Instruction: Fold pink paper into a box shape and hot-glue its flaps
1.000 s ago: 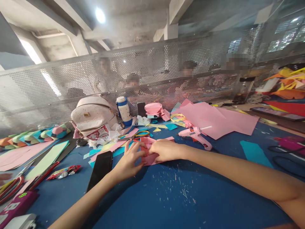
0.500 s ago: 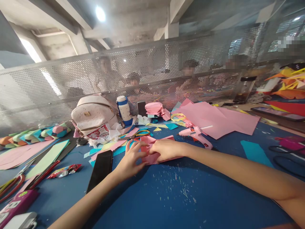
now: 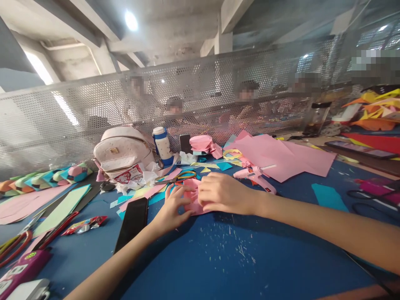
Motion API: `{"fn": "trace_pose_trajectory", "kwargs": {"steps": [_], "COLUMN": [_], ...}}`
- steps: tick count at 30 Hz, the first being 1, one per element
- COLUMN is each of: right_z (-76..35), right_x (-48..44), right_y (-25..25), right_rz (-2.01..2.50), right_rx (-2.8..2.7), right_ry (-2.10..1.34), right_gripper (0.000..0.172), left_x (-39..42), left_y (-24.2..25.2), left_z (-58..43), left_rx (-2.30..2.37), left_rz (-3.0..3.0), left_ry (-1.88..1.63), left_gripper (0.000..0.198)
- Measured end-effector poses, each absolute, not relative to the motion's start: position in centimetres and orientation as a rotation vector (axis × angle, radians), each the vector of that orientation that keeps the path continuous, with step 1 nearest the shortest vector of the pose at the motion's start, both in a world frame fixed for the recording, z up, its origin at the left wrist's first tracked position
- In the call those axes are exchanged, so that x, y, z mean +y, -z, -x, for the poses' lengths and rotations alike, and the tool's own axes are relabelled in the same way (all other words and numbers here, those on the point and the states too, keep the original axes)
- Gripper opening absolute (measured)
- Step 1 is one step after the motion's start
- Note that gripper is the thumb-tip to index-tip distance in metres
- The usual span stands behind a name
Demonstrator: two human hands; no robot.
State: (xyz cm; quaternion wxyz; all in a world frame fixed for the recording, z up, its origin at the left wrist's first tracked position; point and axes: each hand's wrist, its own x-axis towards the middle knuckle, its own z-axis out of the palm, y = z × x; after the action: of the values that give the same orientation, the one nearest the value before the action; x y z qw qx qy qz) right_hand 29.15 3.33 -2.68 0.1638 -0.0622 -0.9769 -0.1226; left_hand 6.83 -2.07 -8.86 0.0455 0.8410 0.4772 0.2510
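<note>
A small piece of pink paper [image 3: 191,196] lies partly folded on the blue table [image 3: 218,258], in the middle of the view. My left hand [image 3: 170,210] pinches its left side with the fingers curled onto the paper. My right hand [image 3: 220,193] lies over its right side, fingers bent and pressing down on the fold. Most of the paper is hidden under my right hand. A black phone [image 3: 131,223] lies just left of my left wrist.
Scissors [image 3: 178,177] and a pink glue gun [image 3: 254,175] lie just beyond my hands. Large pink sheets [image 3: 281,156] spread at the right. A pale backpack [image 3: 120,152] and a bottle [image 3: 161,143] stand by the mesh screen [image 3: 62,121], behind which other people sit. Paper scraps and red-handled scissors [image 3: 18,243] lie left.
My right hand has risen and shifted over the pink paper, covering more of it. My left hand stays at the paper's left side, fingers slightly adjusted.
</note>
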Motion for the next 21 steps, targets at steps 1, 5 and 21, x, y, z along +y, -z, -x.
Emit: {"fn": "trace_pose_trajectory", "kwargs": {"steps": [1, 5, 21], "right_z": [-29.7, -31.3, -30.4], "right_x": [3.0, 2.4, 4.4], "right_y": [3.2, 6.6, 8.3], "right_rz": [0.064, -0.098, -0.212], "right_rx": [-2.777, -2.510, -2.338], "right_ry": [0.455, 0.822, 0.920], "right_gripper": [0.014, 0.010, 0.015], "left_x": [-2.1, -2.3, -1.9], "left_y": [8.8, 8.4, 8.7], "left_z": [-6.7, -6.6, -7.2], "left_rx": [1.449, 1.374, 1.357], "left_rz": [-2.546, -2.521, -2.575], "left_ry": [-0.782, -0.807, -0.745], "left_gripper": [0.005, 0.002, 0.017]}}
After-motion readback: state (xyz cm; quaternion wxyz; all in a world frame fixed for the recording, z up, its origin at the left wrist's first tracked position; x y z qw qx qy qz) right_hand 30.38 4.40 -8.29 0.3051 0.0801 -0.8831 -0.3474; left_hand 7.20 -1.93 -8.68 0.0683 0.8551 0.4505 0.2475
